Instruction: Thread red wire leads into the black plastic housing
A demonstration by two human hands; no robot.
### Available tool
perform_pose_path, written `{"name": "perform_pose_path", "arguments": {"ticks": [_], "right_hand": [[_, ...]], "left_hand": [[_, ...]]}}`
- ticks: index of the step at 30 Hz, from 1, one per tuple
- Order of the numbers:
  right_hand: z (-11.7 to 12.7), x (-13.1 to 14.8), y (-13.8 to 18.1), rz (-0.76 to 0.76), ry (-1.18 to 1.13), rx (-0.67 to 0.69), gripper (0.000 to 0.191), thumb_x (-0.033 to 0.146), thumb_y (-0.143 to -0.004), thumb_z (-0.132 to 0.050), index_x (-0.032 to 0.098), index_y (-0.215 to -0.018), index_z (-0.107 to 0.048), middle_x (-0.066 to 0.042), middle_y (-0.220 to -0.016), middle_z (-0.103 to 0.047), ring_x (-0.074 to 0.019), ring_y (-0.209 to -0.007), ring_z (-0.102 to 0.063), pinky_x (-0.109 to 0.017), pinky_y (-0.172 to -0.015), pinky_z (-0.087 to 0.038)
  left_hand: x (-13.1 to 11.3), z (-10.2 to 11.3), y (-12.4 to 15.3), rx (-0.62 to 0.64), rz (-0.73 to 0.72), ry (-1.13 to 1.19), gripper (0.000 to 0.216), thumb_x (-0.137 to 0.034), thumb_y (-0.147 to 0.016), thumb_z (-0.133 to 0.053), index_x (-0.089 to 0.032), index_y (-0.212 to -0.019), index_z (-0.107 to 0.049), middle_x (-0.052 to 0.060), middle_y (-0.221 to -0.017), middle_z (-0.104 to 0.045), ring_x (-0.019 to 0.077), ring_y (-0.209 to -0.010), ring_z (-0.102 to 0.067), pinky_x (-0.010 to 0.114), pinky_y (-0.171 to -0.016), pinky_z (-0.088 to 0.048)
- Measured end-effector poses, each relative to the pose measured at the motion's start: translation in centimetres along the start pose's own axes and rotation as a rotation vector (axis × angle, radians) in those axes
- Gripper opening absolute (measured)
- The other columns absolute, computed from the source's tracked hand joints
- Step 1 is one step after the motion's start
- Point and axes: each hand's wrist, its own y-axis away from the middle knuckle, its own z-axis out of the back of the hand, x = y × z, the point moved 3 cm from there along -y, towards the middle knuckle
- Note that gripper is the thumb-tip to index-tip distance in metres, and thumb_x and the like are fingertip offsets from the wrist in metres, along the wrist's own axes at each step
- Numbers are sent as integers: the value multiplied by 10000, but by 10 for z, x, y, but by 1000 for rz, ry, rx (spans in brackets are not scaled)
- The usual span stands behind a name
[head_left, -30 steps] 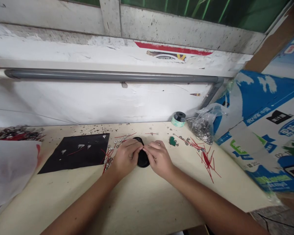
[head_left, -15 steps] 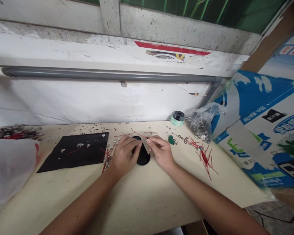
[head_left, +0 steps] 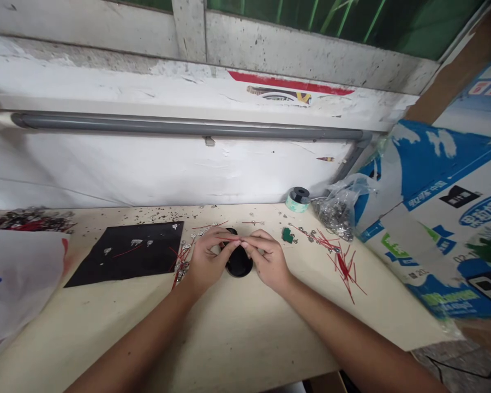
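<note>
1. Red wire (head_left: 228, 238) lies between the two hands, just above the far part of the black dish (head_left: 240, 265), which stands on the surface (head_left: 237, 333) and is partly covered by them.
2. Left hand (head_left: 207, 259), at the left of the dish: thumb and forefinger are drawn together at the tips, with the wire running between them.
3. Right hand (head_left: 270, 262), at the right of the dish: its fingers are pinched close on the wire's right end, the tips meeting those of the left.
4. Since the fingertips overlap, I cannot tell whether a small metal part is pinched there too.
5. Judging by how things lie, the handling of this wire is under way and not finished, as both hands have hold of it. More loose red wires (head_left: 344, 267) lie well to the right of the dish, unheld; small metal parts (head_left: 183, 268) mixed with wires lie near its left.
6. Farther left of the dish, a black sheet (head_left: 147, 262) bears another wire and a few metal pieces.
</note>
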Motion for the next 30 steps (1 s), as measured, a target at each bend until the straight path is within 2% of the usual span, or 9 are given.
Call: {"name": "perform_pose_path", "arguments": {"ticks": [6, 10, 17, 21, 25, 27, 28, 30], "right_hand": [[1, 1, 0, 51, 43, -15, 193, 257, -963, -598, 246, -1036, -776, -36, -863, -619, -160, -809, -607, -305, -722, -507], [0, 5, 1, 63, 67, -23, 182, 263, -959, -604, 232, -1047, -760, -50, -887, -649, -174, -834, -625, -322, -750, -522], [0, 8, 1, 70, 84, -17, 154, 249, -955, -594, 207, -945, -742, -47, -846, -637, -173, -797, -618, -318, -720, -512], [-1, 6, 1, 77, 78, -19, 120, 244, -934, -624, 210, -974, -732, -47, -860, -646, -177, -814, -625, -327, -745, -520], [-1, 5, 0, 52, 73, -24, 113, 268, -935, -631, 210, -917, -727, -43, -852, -646, -173, -811, -620, -316, -738, -520], [0, 6, -1, 52, 85, -43, 132, 277, -943, -619, 208, -885, -714, -40, -837, -635, -172, -795, -610, -311, -720, -515], [1, 6, -1, 53, 103, -45, 140, 279, -949, -608, 208, -880, -708, -41, -833, -629, -172, -790, -605, -310, -712, -511], [2, 7, 0, 56, 169, -29, 156, 277, -963, -579, 209, -893, -701, -43, -831, -617, -174, -777, -598, -306, -679, -498]], "left_hand": [[-1, 0, -1, 57, -8, -18, 52, -198, -873, -717, -200, -883, -768, 68, -857, -733, 194, -843, -660, 374, -798, -537], [-1, 2, 0, 27, -23, -45, 58, -214, -894, -687, -180, -859, -717, 73, -864, -720, 195, -853, -652, 365, -787, -540], [-4, -1, 1, 33, -20, -88, 87, -214, -896, -675, -170, -823, -693, 63, -825, -716, 175, -793, -652, 331, -742, -547], [0, -2, 2, -5, 21, -12, 72, -232, -882, -703, -171, -848, -716, 66, -833, -727, 161, -751, -650, 293, -663, -539], [4, -3, 3, 13, 85, 4, 118, -268, -874, -715, -162, -823, -729, 71, -820, -727, 164, -745, -657, 289, -651, -546], [4, 0, 3, -15, 99, -27, 114, -276, -866, -721, -165, -894, -726, 73, -873, -726, 167, -774, -664, 294, -677, -556], [3, 2, 2, -37, 94, -60, 165, -275, -864, -723, -173, -994, -717, 78, -941, -722, 170, -810, -667, 303, -706, -562], [-2, 7, 0, -69, 38, -164, 411, -265, -855, -728, -203, -1249, -628, 103, -1131, -679, 190, -924, -660, 340, -795, -564]]}}
